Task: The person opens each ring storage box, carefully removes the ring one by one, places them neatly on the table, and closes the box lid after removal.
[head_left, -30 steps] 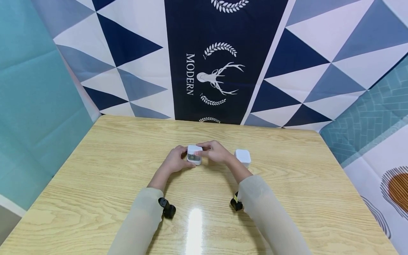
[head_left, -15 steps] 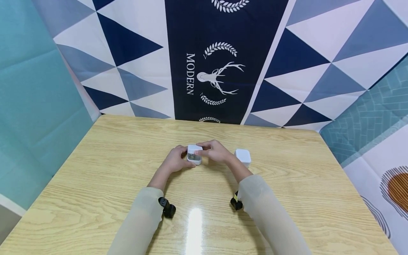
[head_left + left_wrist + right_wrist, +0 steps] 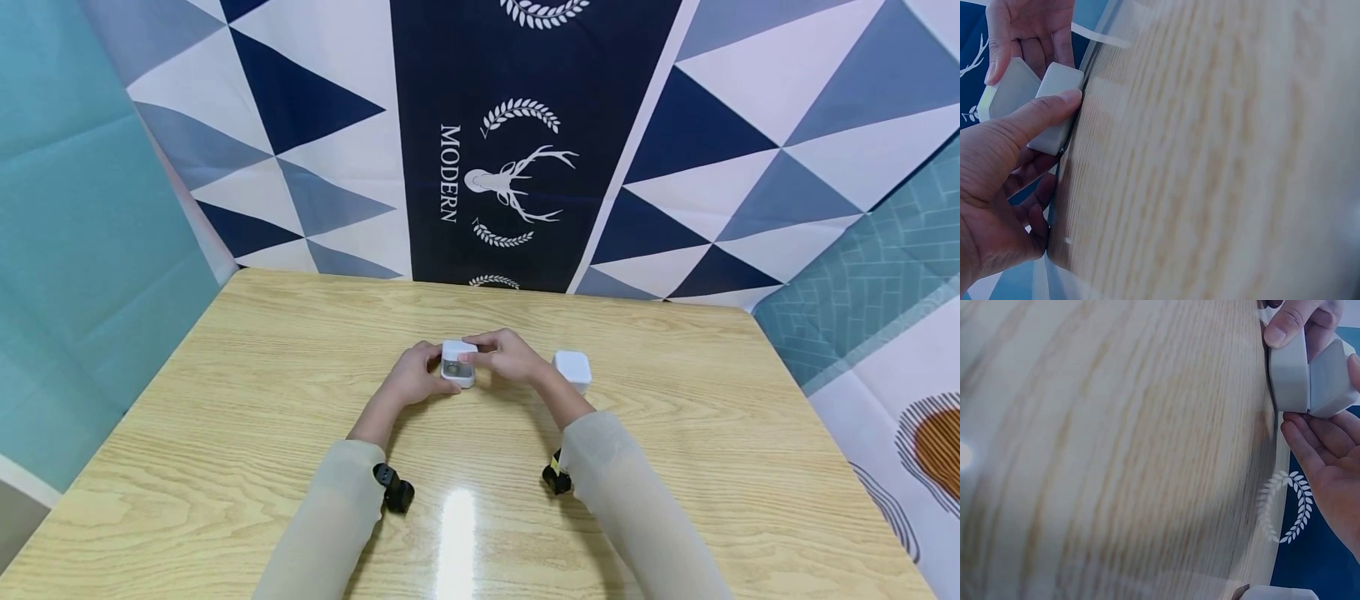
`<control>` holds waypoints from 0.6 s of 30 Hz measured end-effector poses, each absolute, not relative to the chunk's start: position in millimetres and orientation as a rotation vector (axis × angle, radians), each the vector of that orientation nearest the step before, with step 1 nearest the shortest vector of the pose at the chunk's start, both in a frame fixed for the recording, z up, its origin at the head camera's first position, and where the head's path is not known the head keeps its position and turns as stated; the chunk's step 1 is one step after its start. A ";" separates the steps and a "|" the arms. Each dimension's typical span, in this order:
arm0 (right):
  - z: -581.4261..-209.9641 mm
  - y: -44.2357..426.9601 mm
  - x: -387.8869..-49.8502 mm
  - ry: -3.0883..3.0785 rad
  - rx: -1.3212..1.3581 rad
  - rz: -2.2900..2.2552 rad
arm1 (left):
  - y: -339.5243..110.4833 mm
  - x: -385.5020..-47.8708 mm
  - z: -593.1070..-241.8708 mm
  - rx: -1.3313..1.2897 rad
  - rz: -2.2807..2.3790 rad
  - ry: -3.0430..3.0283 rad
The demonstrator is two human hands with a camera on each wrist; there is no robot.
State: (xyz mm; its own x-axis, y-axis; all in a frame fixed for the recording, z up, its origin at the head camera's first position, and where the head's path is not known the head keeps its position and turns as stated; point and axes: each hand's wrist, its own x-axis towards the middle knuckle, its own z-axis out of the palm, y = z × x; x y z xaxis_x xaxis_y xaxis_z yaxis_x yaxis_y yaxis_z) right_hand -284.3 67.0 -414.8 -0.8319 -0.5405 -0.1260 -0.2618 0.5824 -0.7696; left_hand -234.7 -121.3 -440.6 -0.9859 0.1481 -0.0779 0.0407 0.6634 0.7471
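Note:
A small white hinged box (image 3: 454,349), much like a ring box, stands on the table with its lid raised. Something greyish shows inside, too small to make out. My left hand (image 3: 411,377) grips the lower half from the left, its thumb along the front, as the left wrist view shows with the box base (image 3: 1059,80). From the right, my right hand (image 3: 510,357) pinches the lid between thumb and fingers. In the right wrist view the lid (image 3: 1335,378) leans away from the base, and the right hand's fingers (image 3: 1316,447) lie below it.
Another white box (image 3: 572,367), closed, stands to the right beyond my right wrist. The wooden table (image 3: 300,333) ends at a patterned cloth backdrop (image 3: 322,142). A glare spot lies between my forearms.

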 end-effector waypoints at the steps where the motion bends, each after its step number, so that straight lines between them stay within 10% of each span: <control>1: -414.7 67.0 -284.3 2.469 -0.652 -1.117 | -121.2 -234.7 -440.7 0.156 1.229 2.743; 18: -415.8 66.8 -286.0 2.464 -0.656 -1.130 | -121.2 -235.4 -440.1 0.171 1.223 2.739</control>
State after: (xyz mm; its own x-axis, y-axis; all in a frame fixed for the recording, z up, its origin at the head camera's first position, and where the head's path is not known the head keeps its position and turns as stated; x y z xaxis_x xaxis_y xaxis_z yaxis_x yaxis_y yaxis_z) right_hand -286.0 66.8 -415.8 -0.8314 -0.5427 -0.1197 -0.2633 0.5744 -0.7751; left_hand -235.4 -121.2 -440.1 -0.9843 0.1585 -0.0783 0.0475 0.6637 0.7465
